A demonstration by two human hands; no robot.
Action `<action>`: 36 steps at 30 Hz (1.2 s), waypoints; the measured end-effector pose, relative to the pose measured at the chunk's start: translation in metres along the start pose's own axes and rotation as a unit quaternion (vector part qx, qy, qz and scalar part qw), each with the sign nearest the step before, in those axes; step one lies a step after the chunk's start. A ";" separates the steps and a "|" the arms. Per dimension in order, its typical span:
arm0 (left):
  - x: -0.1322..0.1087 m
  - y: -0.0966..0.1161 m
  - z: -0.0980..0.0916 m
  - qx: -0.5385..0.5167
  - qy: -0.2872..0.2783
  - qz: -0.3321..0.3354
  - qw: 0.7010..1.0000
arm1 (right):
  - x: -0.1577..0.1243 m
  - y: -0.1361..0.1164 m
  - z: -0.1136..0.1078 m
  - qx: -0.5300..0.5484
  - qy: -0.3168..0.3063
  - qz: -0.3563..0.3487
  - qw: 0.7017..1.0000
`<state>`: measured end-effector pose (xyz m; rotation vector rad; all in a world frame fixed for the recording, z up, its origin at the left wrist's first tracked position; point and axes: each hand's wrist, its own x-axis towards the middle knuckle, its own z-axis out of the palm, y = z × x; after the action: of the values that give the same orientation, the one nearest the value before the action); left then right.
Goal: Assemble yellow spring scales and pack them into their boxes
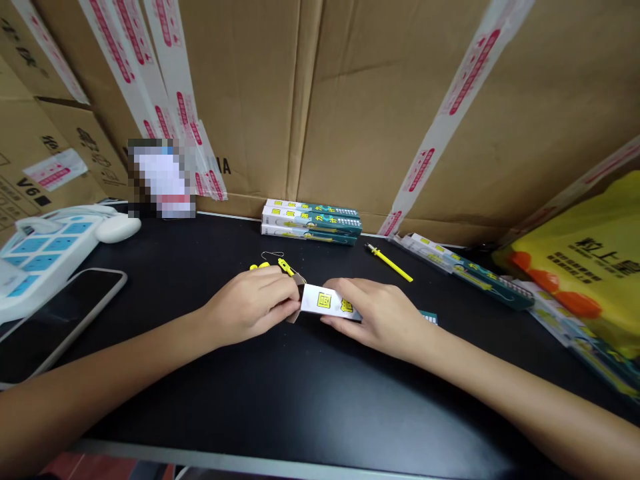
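Note:
My right hand (383,313) is wrapped round a slim white and dark green cardboard box (317,300) with yellow characters, held level just above the table. Its left end is open, with brown inner flaps showing. At that open end the fingers of my left hand (257,300) are pressed together; what they pinch is hidden. Just behind the left hand lies a yellow plastic piece (285,267) with a metal loop. Near it are a thin wire hook (273,254) and small yellow bits (260,266), partly covered by the hand.
Similar boxes are stacked (310,223) at the back. A yellow rod (393,263) lies right of them. Farther right are more boxes (467,270) and a yellow bag (585,260). A phone (60,320) and a power strip (55,250) occupy the left. Large cartons (250,100) wall the back.

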<state>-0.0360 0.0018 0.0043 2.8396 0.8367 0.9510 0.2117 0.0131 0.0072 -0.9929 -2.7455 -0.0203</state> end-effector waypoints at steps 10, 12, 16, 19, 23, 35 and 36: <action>0.003 0.002 -0.001 -0.020 -0.033 -0.025 0.999 | 0.000 0.000 -0.001 -0.002 -0.014 -0.004 1.000; 0.003 0.003 -0.003 -0.012 -0.037 -0.026 0.999 | 0.000 0.000 -0.001 -0.005 -0.011 -0.005 1.000; 0.004 0.002 -0.003 -0.066 -0.076 -0.042 0.994 | -0.001 0.001 0.001 -0.001 -0.011 -0.024 1.000; 0.003 -0.001 0.003 -0.118 -0.087 -0.066 0.987 | -0.001 0.001 0.003 0.006 -0.013 -0.036 0.999; 0.000 -0.001 0.011 -0.189 -0.053 -0.145 0.970 | -0.001 0.001 0.005 0.006 -0.011 -0.018 1.000; 0.004 0.003 0.017 -0.280 0.052 -0.284 0.916 | 0.001 0.006 0.003 0.001 0.035 0.011 0.999; 0.005 0.003 0.017 -0.266 0.063 -0.288 0.918 | 0.001 0.007 0.002 -0.003 0.038 0.014 0.999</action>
<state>-0.0222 0.0041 -0.0064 1.9277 1.1252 1.0603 0.2149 0.0196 0.0053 -1.0115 -2.6644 -0.0601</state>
